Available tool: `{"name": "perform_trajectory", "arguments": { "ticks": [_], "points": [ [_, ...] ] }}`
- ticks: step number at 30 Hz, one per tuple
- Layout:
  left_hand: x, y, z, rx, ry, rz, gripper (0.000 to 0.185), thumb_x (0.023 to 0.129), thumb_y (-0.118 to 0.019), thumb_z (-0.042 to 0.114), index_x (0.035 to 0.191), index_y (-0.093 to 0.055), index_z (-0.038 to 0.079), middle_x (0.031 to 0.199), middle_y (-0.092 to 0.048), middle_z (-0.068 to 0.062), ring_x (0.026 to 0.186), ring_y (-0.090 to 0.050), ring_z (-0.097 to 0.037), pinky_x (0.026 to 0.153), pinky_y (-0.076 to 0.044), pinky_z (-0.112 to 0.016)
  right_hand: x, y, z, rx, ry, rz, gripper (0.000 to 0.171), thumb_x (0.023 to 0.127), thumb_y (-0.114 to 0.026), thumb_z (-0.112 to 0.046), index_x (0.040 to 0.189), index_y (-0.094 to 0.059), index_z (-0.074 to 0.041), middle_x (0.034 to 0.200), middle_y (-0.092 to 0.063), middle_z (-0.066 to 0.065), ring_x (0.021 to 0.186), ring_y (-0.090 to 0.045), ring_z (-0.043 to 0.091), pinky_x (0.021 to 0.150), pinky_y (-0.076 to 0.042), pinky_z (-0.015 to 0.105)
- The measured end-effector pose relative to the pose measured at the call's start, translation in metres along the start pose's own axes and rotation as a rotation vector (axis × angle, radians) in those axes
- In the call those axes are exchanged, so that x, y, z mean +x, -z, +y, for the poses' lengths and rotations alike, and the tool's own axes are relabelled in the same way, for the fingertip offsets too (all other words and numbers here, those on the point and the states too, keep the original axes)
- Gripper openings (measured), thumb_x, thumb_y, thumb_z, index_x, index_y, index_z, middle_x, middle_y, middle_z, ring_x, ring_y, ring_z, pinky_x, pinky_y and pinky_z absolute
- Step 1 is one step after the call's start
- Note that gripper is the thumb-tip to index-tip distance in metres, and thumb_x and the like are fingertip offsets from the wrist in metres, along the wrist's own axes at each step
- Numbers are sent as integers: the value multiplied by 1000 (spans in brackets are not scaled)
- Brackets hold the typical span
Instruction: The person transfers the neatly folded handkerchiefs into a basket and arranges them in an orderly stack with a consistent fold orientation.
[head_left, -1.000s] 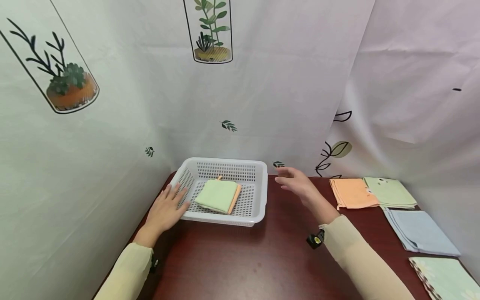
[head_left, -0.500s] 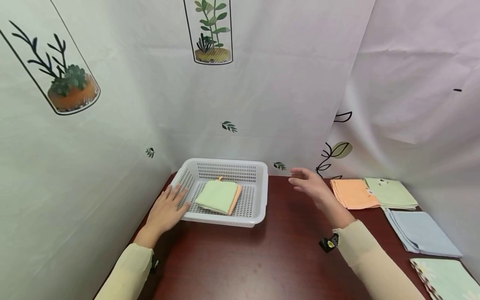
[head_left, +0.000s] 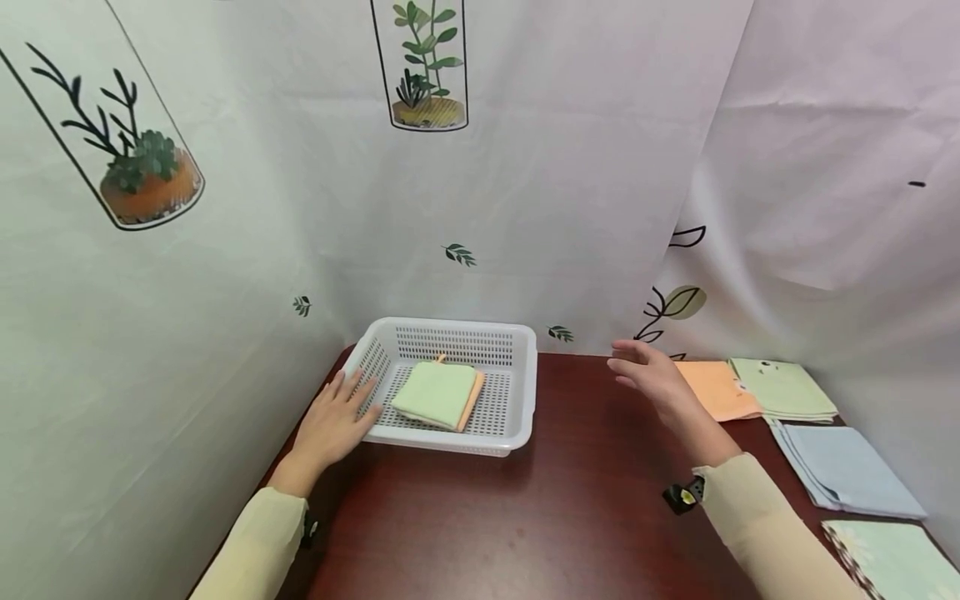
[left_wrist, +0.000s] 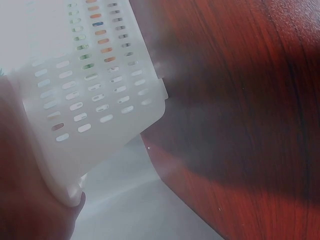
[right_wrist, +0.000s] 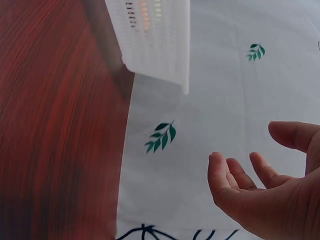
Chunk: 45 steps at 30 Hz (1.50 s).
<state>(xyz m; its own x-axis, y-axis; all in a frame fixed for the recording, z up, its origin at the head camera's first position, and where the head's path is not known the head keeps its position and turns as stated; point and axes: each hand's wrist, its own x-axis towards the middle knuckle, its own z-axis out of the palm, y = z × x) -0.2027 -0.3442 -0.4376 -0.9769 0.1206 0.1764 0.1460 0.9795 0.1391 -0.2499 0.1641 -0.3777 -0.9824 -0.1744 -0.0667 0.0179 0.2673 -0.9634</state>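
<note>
A white plastic basket (head_left: 526, 392) stands at the back of the table, slots along its walls and base. Inside lies a folded light green towel (head_left: 435, 390) on top of an orange towel (head_left: 472, 402), whose small loop pokes out behind. My left hand (head_left: 330, 423) rests on the basket's left rim with its fingers spread; the left wrist view shows it against the basket wall (left_wrist: 95, 100). Off to the basket's right, my right hand (head_left: 652, 379) is raised over the table, fingers loosely bent. In the right wrist view nothing lies between its thumb and fingers.
Along the right side of the dark red table (head_left: 517, 525) lie folded towels: orange (head_left: 716, 390), green (head_left: 783, 389), light blue (head_left: 851, 467) and mint with a flower print (head_left: 892, 554). A white printed curtain (head_left: 555, 208) hangs close behind and at both sides.
My right hand has moved right, away from the basket and toward the folded towels, and now overlaps the orange one's edge. The left hand and the basket have stayed in place.
</note>
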Motion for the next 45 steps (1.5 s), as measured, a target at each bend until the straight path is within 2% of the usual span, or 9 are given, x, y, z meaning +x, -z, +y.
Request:
{"name": "perform_trajectory", "arguments": {
  "ticks": [6,14,19,22,26,35,39,42,45],
  "points": [
    [1,1,0,5,-2,-3,64,104,-48,45,156,-40,9,164,-28,-21,153,-13,-47,122,-13,-62,-5,13,6,-28,-14,26,62,104,-59,-27,155,-35,-2,155,-40,25,139,-45,39,106,-50,34],
    [1,1,0,-2,2,-6,64,104,-48,45,156,-40,10,164,-29,-20,153,-13,-46,122,-13,-62,-10,31,12,-76,-29,65,65,104,-57,-31,156,-33,0,155,-39,27,131,-54,34,112,-43,49],
    [1,1,0,-2,5,-6,63,104,-48,45,156,-40,10,164,-29,-20,153,-13,-46,122,-13,-62,-10,43,16,-86,-31,98,64,105,-56,-28,155,-32,4,154,-38,30,133,-50,39,101,-52,32],
    [0,1,0,-1,5,-5,63,104,-48,45,156,-41,10,164,-29,-20,153,-14,-47,122,-13,-62,-10,51,20,-107,-47,115,66,104,-56,-30,156,-31,2,154,-38,29,126,-56,28,94,-54,22],
    [0,1,1,-5,7,-2,63,104,-49,45,155,-41,10,164,-29,-20,152,-14,-47,122,-14,-62,-10,64,26,-111,-56,118,68,105,-56,-32,157,-29,2,155,-37,30,116,-56,9,97,-53,24],
    [0,2,2,-3,8,1,62,103,-50,43,155,-42,10,164,-30,-19,152,-15,-47,122,-15,-62,-10,89,42,-79,-97,156,72,105,-54,-33,157,-24,7,157,-31,31,93,-49,-14,95,-54,23],
    [0,2,3,-5,12,-1,62,103,-50,44,155,-42,10,164,-30,-19,152,-15,-47,122,-14,-63,-10,98,48,-87,-110,175,71,105,-53,-33,157,-24,7,157,-31,32,96,-51,-11,90,-55,20],
    [-1,3,3,-3,11,1,63,103,-48,46,155,-43,10,163,-31,-20,152,-15,-47,122,-15,-62,-10,104,53,-97,-123,189,71,106,-52,-33,157,-23,7,157,-30,33,106,-55,-1,90,-55,20],
    [-1,3,4,1,10,2,63,103,-47,47,155,-43,10,163,-31,-19,152,-15,-47,121,-16,-63,-10,110,58,-100,-137,212,71,106,-50,-32,157,-23,7,157,-30,34,118,-57,17,89,-56,20]
  ]
}}
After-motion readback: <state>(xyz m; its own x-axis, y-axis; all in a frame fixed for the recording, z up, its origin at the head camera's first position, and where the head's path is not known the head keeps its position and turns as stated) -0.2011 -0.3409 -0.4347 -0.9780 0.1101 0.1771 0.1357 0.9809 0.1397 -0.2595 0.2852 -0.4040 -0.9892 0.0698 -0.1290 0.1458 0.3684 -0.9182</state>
